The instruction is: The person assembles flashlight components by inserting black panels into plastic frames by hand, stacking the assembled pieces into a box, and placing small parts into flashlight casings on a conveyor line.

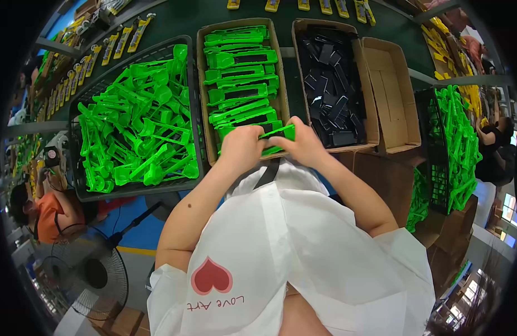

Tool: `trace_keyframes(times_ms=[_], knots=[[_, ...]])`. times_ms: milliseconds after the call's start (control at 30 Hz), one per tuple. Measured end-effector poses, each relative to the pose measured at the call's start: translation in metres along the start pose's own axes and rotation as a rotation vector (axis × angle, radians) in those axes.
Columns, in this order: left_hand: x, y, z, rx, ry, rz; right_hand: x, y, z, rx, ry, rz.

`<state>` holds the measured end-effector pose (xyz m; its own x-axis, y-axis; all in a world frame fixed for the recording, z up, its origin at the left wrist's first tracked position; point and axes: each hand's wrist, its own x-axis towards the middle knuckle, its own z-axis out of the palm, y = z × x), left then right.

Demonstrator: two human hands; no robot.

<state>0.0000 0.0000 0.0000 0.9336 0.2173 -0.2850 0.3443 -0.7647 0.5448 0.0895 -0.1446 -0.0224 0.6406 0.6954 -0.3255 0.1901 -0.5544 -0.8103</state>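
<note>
My left hand [241, 149] and my right hand [304, 144] meet over the near end of a cardboard box [286, 92]. Between them they grip a long green plastic part [288, 132] with a dark strip along it; the fingers cover much of it. Under and beyond my hands, green parts with black inserts [241, 74] lie stacked in rows in that box. Right of it, a second cardboard box [372, 101] holds loose glossy black plastic pieces [332, 84]. To the left, a black plastic crate [192, 73] is heaped with loose green parts [141, 117].
An open cardboard box [391, 92] adjoins the black pieces' box. Another crate of green parts [457, 145] stands at right. Yellow-and-grey items [124, 42] line the green conveyor [169, 22]. A standing fan [96, 274] and a person in orange [59, 210] are at left.
</note>
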Motion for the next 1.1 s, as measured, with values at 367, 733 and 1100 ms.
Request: trace_keyframes(times_ms=[367,733,1100], knots=[[0.062,-0.039,-0.003,0.405,0.303,0.198,0.021,0.044,-0.052,-0.245,0.366,0.125],[0.085,-0.058,-0.001,-0.033,0.620,0.228,0.033,0.092,-0.079,-0.621,0.468,0.388],[-0.018,-0.259,-0.073,0.076,0.376,-0.511,0.015,0.100,-0.084,-0.653,0.483,0.209]])
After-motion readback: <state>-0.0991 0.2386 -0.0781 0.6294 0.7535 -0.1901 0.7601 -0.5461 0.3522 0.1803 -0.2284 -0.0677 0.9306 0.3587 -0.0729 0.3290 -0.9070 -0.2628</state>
